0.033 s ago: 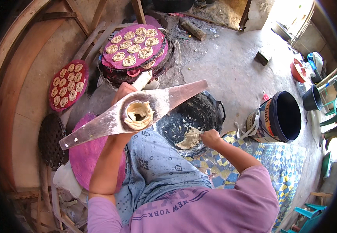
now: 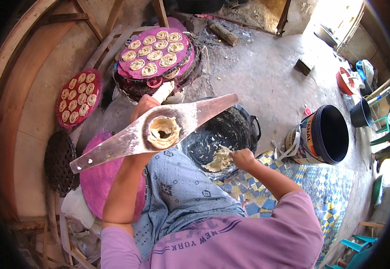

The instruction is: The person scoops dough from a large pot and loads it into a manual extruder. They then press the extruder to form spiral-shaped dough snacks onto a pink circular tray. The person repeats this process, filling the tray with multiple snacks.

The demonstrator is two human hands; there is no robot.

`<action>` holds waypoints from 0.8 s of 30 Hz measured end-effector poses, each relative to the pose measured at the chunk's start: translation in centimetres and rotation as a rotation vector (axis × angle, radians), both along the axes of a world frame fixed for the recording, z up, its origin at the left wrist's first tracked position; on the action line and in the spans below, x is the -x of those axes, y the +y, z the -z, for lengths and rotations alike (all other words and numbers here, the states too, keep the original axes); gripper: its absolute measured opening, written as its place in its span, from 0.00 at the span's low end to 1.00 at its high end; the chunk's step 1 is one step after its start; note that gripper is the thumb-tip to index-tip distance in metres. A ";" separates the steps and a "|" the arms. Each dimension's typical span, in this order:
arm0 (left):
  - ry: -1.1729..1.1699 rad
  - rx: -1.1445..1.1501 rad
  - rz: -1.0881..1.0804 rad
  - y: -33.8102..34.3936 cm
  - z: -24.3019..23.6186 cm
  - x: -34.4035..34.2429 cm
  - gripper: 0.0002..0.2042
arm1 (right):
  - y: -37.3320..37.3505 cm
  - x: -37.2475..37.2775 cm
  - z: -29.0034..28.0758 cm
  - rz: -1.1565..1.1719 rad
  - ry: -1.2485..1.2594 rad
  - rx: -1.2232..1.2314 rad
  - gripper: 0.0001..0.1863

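Observation:
My left hand (image 2: 144,106) is closed around a long wooden press (image 2: 204,112), partly hidden behind it. The press is a floury bar with tapered ends, lying slantwise across the view. Its round middle hole is lined with pale dough (image 2: 164,131), leaving a hollow at the centre. A whitish, dough-smeared piece (image 2: 163,92) sticks out beyond my left hand. Lower right, my right hand (image 2: 243,160) is closed at the edge of a lump of dough (image 2: 220,160) in a black basin (image 2: 244,121). What its fingers hold is hidden.
A tray (image 2: 187,62) of coiled dough rounds stands ahead left, a smaller one (image 2: 97,96) beside it. A bare pink round tray (image 2: 94,179) lies by my left arm. A big bucket (image 2: 293,143) stands right of the basin, on a patterned mat (image 2: 334,188).
My right hand has shifted slightly left and up against the dough. The press has moved a touch to the right with my left hand still on it.

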State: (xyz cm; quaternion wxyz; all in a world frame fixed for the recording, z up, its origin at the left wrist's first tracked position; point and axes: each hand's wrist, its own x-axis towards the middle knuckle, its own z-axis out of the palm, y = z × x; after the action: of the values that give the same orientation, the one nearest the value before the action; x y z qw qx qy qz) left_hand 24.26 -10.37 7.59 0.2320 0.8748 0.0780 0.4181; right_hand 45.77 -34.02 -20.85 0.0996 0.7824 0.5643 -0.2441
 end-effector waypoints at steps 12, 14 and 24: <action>0.086 -0.222 0.133 1.4 4.0 -0.5 0.12 | 1.6 4.0 0.3 -0.019 0.210 0.286 0.15; 0.094 -0.184 0.144 1.3 4.0 0.0 0.12 | 1.9 3.4 -0.2 0.004 0.170 0.297 0.14; 0.078 -0.169 0.022 2.6 3.2 0.6 0.12 | 5.3 2.0 2.2 0.123 0.162 0.113 0.18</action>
State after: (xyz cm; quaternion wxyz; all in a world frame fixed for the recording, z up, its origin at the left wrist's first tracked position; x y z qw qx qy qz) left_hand 23.62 -7.78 4.41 0.1587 0.9077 0.0419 0.3863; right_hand 43.80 -28.71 -23.05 0.0827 0.7863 0.5068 -0.3436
